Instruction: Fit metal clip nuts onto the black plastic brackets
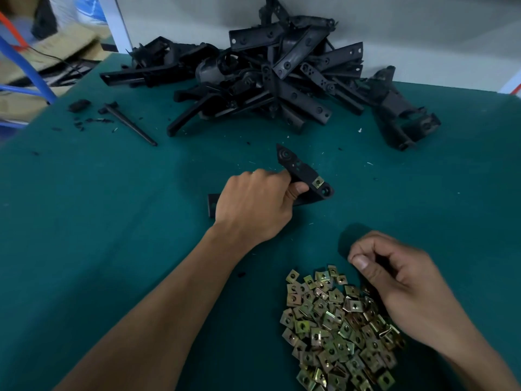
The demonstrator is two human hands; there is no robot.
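Left hand [253,204] is clamped on one black bracket [298,172], fingers and thumb curled round its middle, holding it just above or on the green tabletop [84,221]; can't tell which. One clip nut [318,182] is already seated on that bracket, near the end closest to the thumb. Other holes on the visible arm look bare, so my read is this bracket is partly done, not finished.

Right hand [394,275] sits over the far edge of the clip nut pile [338,328], fingers curled, thumb against fingertips. Looks like a pinch, but I can't see a nut between them, so can't tell if it holds one. The two hands are well apart, the bracket between them and the far heap.

The bracket heap [282,71] is at the back of the tabletop against the wall, large and tangled. No fitted nuts show on those from here, but too small and dark to be sure. No separate finished stack in view.

Judgement: early in the job. One nut confirmed on, a big heap of brackets left, plenty of nuts in stock. Next step is likely bringing a nut to the held bracket and pushing it over an edge until its hole lines up.

A loose black spike [131,124] and plastic crumbs lie at the left, off the work area.
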